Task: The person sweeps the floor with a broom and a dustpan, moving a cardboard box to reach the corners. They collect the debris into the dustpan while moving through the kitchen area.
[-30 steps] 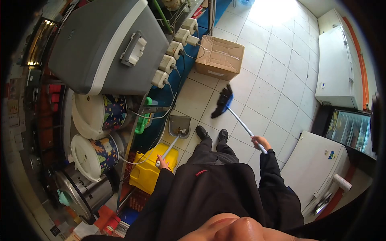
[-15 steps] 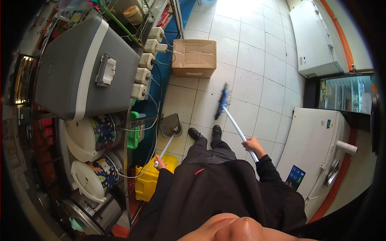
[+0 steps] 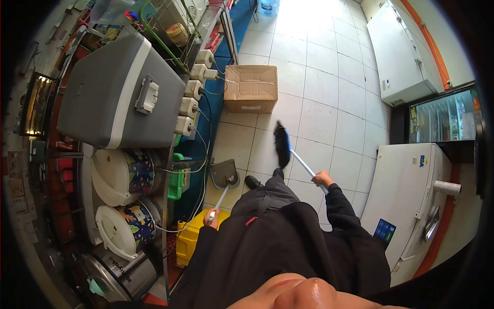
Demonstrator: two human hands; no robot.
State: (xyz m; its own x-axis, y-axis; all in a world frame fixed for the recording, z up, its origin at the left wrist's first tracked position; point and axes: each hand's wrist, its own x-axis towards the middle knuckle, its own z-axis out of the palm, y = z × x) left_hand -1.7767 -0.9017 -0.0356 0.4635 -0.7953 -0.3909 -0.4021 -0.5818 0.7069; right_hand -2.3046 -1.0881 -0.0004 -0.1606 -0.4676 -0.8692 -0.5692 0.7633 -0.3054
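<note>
My right hand (image 3: 323, 179) is closed round the pale handle of a broom (image 3: 303, 164). The broom's dark bristle head with a blue edge lies across the floor tiles, just ahead of my shoes. In my left hand (image 3: 211, 218) is the long handle of a grey dustpan (image 3: 224, 174). That pan rests on the floor left of my feet, with some dark debris inside it. My fingers wrap the handle near its end, above a yellow case (image 3: 191, 242).
A cardboard box (image 3: 251, 87) sits on the tiles ahead. Along the left runs a shelf with a grey cooler box (image 3: 121, 95), patterned pots (image 3: 123, 226) and plugs with hanging cords (image 3: 193, 90). White freezers (image 3: 401, 190) line the right side, near a glass-fronted fridge (image 3: 442, 118).
The broom head has swung left and closer to my feet, its bristles turning toward the dustpan side. My left hand and the dustpan handle have shifted slightly right and down in view.
</note>
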